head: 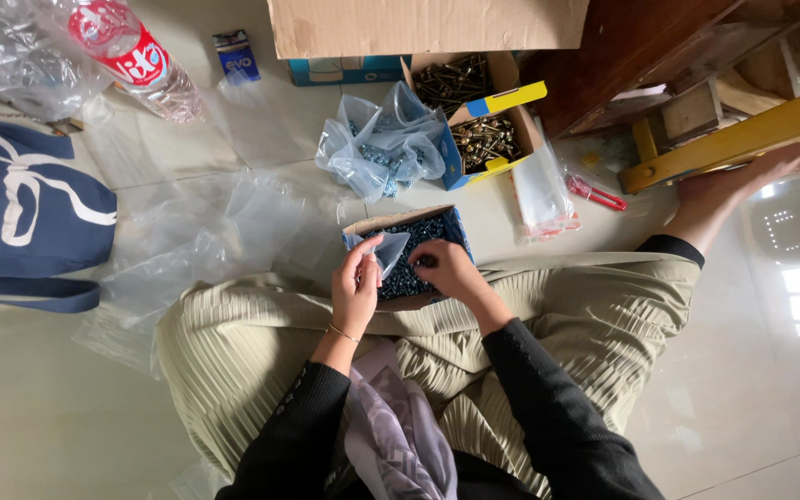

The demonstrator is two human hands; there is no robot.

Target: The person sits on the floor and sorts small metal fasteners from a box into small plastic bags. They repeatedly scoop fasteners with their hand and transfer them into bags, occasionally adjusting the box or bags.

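Observation:
I sit cross-legged on a tiled floor with a small open cardboard box (359, 229) of dark screws (414, 231) between my knees. My left hand (355, 294) holds a small clear plastic bag (387, 250) open over the box. My right hand (447, 268) rests in the box, fingers pinched among the screws; whether it grips any is hidden.
Ahead lie a clear bag of screws (380, 148), two open boxes of brass-coloured screws (483, 139), empty plastic sleeves (541, 194), a red cutter (594, 193), a large cardboard box (418, 26), a plastic bottle (136, 57), a navy tote bag (34, 213) at left, and wooden furniture (696, 83) at right.

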